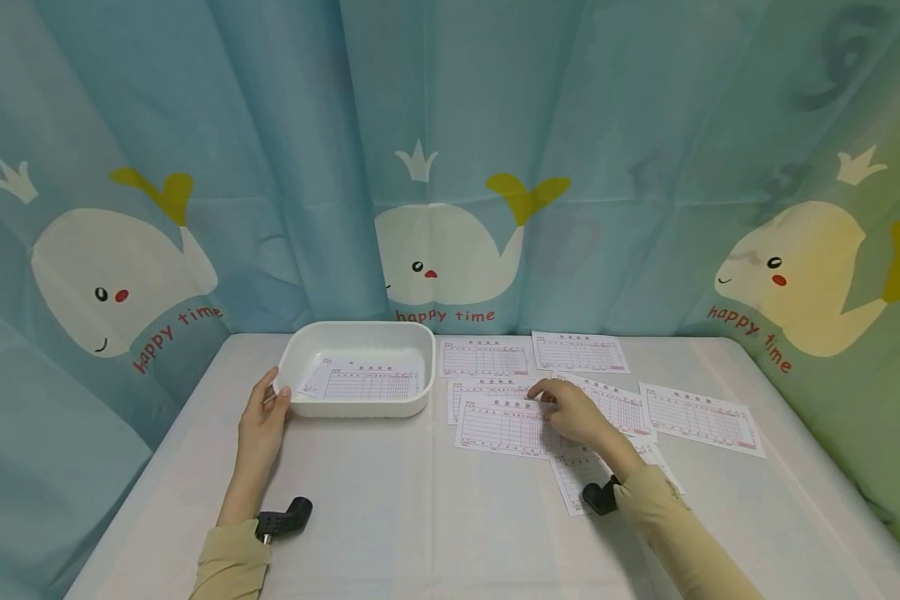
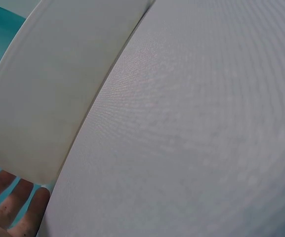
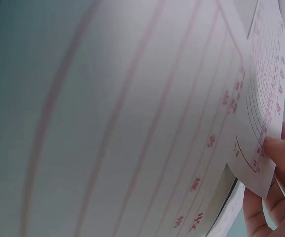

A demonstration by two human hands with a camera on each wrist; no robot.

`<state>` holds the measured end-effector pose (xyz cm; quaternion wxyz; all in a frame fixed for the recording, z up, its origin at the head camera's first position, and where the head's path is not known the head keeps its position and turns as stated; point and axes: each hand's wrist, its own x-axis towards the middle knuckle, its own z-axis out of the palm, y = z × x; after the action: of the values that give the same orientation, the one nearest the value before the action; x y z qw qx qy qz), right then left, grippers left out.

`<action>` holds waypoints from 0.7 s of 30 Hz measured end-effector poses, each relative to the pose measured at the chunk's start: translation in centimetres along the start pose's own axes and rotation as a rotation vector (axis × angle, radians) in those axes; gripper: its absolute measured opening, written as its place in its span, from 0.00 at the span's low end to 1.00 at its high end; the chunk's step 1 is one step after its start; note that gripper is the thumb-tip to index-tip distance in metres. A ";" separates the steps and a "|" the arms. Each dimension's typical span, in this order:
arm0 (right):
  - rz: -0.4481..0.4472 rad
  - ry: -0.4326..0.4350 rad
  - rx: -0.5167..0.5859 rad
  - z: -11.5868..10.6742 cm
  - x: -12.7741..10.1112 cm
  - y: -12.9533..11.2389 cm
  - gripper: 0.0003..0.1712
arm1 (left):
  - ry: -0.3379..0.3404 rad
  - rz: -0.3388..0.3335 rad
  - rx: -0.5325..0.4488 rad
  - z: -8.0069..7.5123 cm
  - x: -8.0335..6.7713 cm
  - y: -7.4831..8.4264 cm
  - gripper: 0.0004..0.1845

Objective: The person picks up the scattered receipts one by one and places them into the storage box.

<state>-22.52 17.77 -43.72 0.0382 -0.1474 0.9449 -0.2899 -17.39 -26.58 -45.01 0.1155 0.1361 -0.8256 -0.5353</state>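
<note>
Left hand [image 1: 264,417] flat against smooth plastic tray [image 1: 300,350]; right hand [image 1: 577,414] pinching thin paper form [image 1: 504,427].

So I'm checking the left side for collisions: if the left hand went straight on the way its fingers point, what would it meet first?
The left hand already rests its fingertips on the near left corner of the white tray, so it would push straight into that tray wall. One printed form lies inside.

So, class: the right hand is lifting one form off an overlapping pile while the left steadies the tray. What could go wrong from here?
1. The right hand pinches a form lying over others, so it may drag neighbours along.
2. The pinched corner could crease.
3. The left hand only touches the tray, which might slide.
</note>
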 end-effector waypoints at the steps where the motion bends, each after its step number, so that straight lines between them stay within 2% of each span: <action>1: 0.000 0.008 0.010 0.0 0.0 0.0 0.22 | 0.000 0.001 -0.005 0.0 0.0 0.0 0.31; 14: -0.041 0.125 0.147 0.0 -0.7 0.1 0.24 | 0.001 -0.014 0.022 0.1 0.0 0.1 0.30; 21: -0.060 0.174 0.176 0.3 -0.8 -0.1 0.20 | 0.000 -0.021 0.022 0.1 0.1 0.1 0.31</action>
<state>-21.68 17.76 -43.87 -0.0399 -0.1458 0.9107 -0.3843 -17.47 -26.49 -44.95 0.1085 0.1459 -0.8300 -0.5273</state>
